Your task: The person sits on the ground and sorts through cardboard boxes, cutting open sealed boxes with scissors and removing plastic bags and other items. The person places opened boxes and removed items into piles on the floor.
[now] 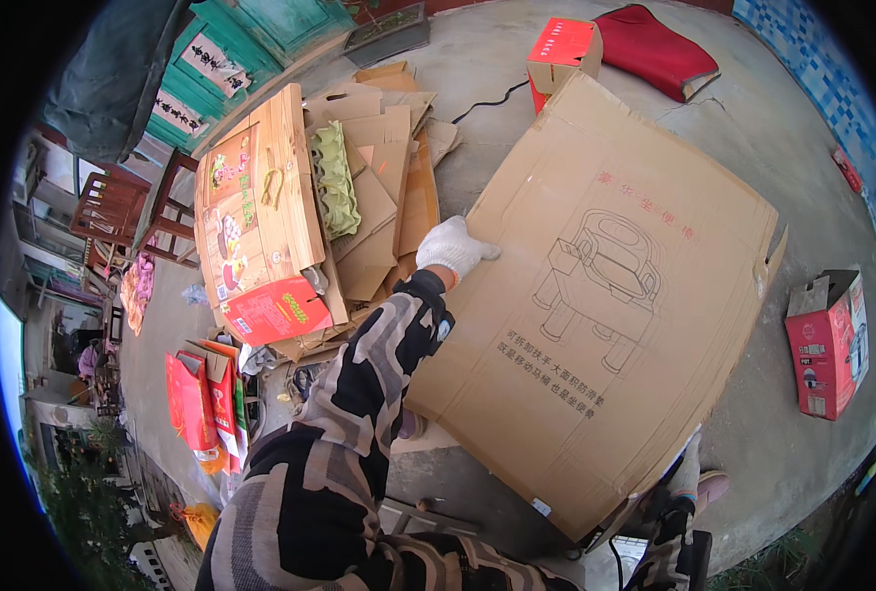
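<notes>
A large brown cardboard box [630,295], flattened, with a printed line drawing of a commode chair, lies tilted before me. My left hand [454,250], in a white knitted glove, grips its left edge with the thumb over the printed face. My right hand [685,469], also gloved, is at the lower right edge of the cardboard; its fingers are partly hidden, so its hold cannot be made out. To the left of the left hand is a heap of flattened cardboard [386,192] with a green egg tray [336,179] and a wood-print carton [253,199].
A red box [562,52] and a red cushion-like piece [656,48] lie beyond the cardboard. At the right stands an open red carton [826,347]. Red paper bags [205,399] stand at the left, with a wooden chair [113,207] farther back. A black cord [491,101] crosses the concrete floor.
</notes>
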